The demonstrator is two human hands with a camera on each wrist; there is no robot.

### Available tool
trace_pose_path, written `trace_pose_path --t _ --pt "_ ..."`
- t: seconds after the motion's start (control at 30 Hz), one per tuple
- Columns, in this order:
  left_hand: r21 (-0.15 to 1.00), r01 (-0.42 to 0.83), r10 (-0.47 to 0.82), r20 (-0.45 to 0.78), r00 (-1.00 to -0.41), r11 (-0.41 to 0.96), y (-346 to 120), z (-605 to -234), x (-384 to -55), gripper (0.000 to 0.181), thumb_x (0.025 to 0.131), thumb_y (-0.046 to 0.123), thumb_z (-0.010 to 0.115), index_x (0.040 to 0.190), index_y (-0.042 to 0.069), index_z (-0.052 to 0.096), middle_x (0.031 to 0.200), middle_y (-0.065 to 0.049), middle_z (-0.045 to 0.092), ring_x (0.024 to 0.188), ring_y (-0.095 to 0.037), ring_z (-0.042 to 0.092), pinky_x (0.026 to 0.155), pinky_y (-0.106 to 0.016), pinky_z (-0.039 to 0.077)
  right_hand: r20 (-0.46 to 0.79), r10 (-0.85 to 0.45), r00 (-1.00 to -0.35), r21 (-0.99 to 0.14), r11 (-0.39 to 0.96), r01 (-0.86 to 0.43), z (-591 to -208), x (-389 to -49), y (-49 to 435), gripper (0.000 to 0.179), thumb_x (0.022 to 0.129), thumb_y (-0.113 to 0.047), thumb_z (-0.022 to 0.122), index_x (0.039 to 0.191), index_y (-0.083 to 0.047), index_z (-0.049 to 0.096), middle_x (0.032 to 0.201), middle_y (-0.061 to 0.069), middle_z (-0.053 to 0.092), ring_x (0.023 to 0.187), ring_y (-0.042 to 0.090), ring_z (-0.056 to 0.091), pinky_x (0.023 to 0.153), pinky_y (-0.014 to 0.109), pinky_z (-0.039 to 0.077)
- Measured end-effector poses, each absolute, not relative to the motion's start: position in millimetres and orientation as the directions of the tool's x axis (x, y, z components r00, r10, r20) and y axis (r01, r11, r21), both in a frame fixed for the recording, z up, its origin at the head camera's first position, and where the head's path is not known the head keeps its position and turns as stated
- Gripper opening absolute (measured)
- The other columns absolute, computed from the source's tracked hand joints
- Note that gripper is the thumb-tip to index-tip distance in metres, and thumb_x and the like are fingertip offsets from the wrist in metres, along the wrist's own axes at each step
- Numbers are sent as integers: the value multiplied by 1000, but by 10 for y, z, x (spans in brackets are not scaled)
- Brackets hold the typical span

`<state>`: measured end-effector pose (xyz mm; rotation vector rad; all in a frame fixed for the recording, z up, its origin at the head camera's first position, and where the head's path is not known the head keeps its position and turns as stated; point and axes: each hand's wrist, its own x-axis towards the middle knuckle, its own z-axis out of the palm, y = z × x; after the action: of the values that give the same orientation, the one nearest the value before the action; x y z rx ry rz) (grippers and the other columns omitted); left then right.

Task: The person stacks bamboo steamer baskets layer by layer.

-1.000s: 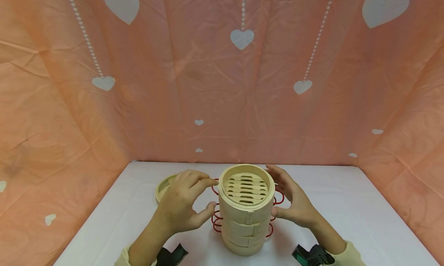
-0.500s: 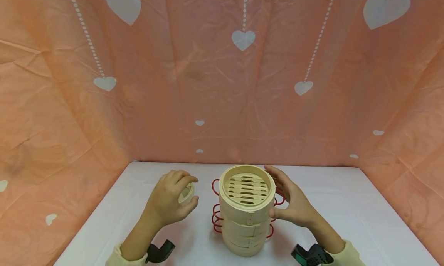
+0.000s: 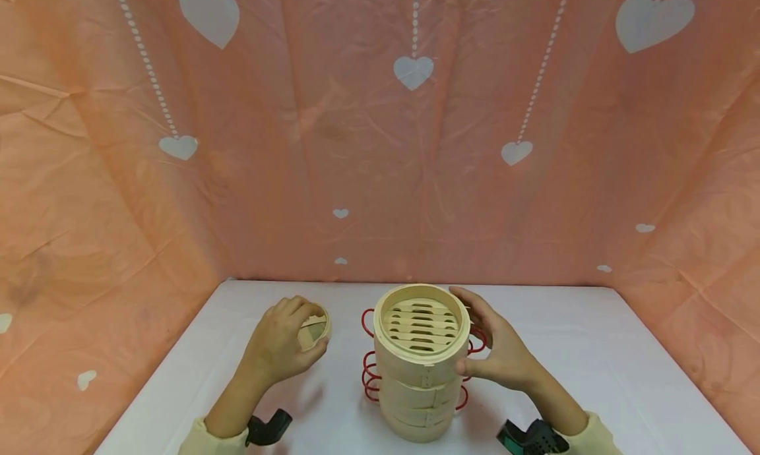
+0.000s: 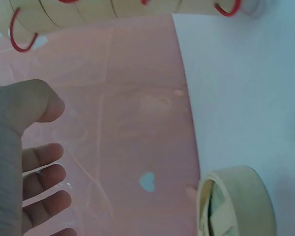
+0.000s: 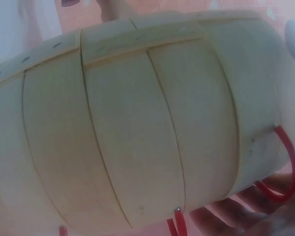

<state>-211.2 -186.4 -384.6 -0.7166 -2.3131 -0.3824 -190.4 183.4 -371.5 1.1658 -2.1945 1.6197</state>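
Observation:
A tall stack of bamboo steamer baskets [image 3: 421, 389] stands upright on the white table, slatted floor showing in its top tier and red loop handles along both sides. My right hand [image 3: 501, 346] grips the upper part of the stack from the right, thumb at the front and fingers round the back; in the right wrist view some fingers [image 5: 221, 216] lie against its side. My left hand [image 3: 282, 343], fingers apart and loosely bent, hovers by a round bamboo steamer lid [image 3: 313, 330]. The left wrist view shows this lid [image 4: 253, 201] apart from the fingers.
White cloth covers the table [image 3: 552, 336]. A pinkish-orange curtain [image 3: 380, 178] with white hearts encloses the back and both sides. Black wrist cameras [image 3: 270, 427] sit on both forearms.
My left hand has moved left, away from the side of the steamer stack, to beside the round lid. The right hand keeps its grip and the stack stays in place.

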Motion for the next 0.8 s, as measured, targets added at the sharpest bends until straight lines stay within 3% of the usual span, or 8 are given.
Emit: trace_pose_path --t 0.3,0.6,0.8 --pt "94 560 375 651 -660 823 -1993 -4032 -2211 37 61 29 82 91 14 65 88 2 63 80 -18 59 67 -37 49 559 -463 -689 -716 151 -682 -3699 -1890 1812 94 77 -40 79 149 -5 29 138 20 49 125 8 51 96 22 48" --pt "213 511 342 527 -778 833 -2082 -4164 -2241 31 65 23 80 90 13 65 96 3 62 89 -18 61 71 -36 51 542 -448 -711 -722 184 -667 -3730 -1905 1808 96 75 -45 79 149 -6 30 140 16 49 126 8 50 100 23 46" --pt "244 498 329 506 -798 832 -2136 -4259 -2286 35 64 22 82 93 11 66 96 5 61 85 -14 59 71 -34 51 556 -450 -699 -701 198 -685 -3724 -1905 1809 93 77 -45 78 148 -7 31 137 15 51 124 8 50 99 24 46"
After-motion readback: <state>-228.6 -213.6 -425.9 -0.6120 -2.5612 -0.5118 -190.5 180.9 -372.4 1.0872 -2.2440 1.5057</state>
